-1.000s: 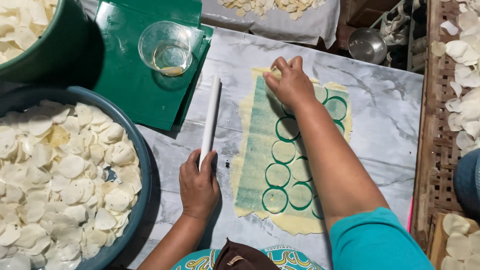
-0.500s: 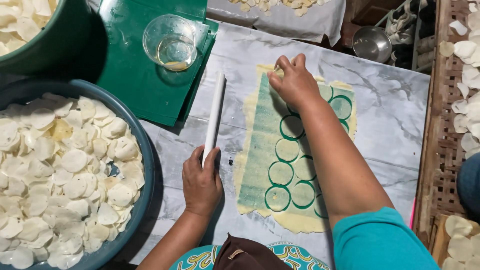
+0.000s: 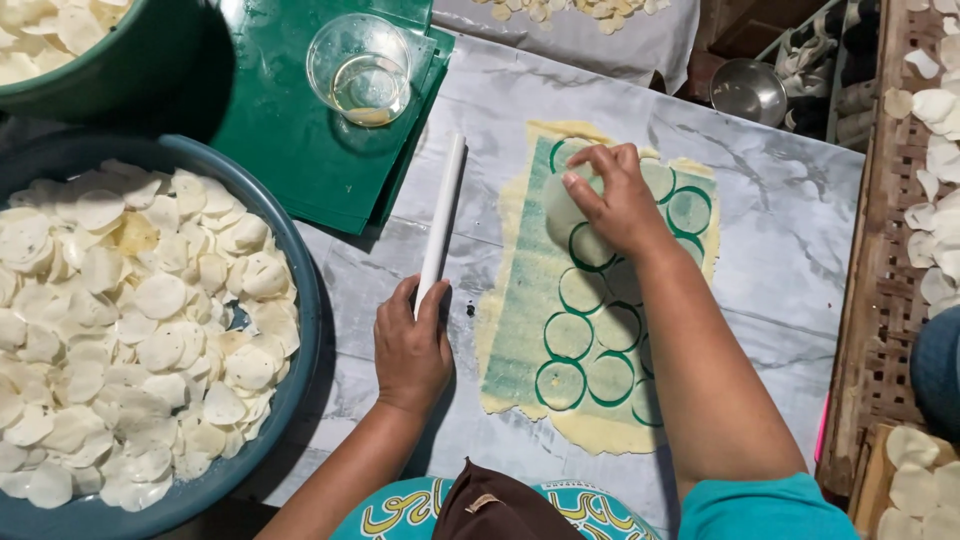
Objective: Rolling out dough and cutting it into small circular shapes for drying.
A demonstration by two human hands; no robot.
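A thin white rolling stick [image 3: 441,222] is lying on the grey marble table [image 3: 790,240]. Its near end is held down by the left hand [image 3: 411,348], with the fingers closed around it. Just beside the stick, a flat sheet of pale yellow dough [image 3: 560,300] is spread on a green mat. Round circles have been cut into the dough, and green rings are seen around them. At the far end of the sheet, a round dough disc [image 3: 560,205] is pinched between the fingers of the right hand [image 3: 612,200].

To the left, a big dark blue bowl [image 3: 300,300] is filled with many pale round dough pieces. A clear glass bowl with a little yellow oil [image 3: 360,68] is set on a green plastic sheet [image 3: 290,140]. More dough rounds are laid on a woven bamboo tray [image 3: 890,270] at the right.
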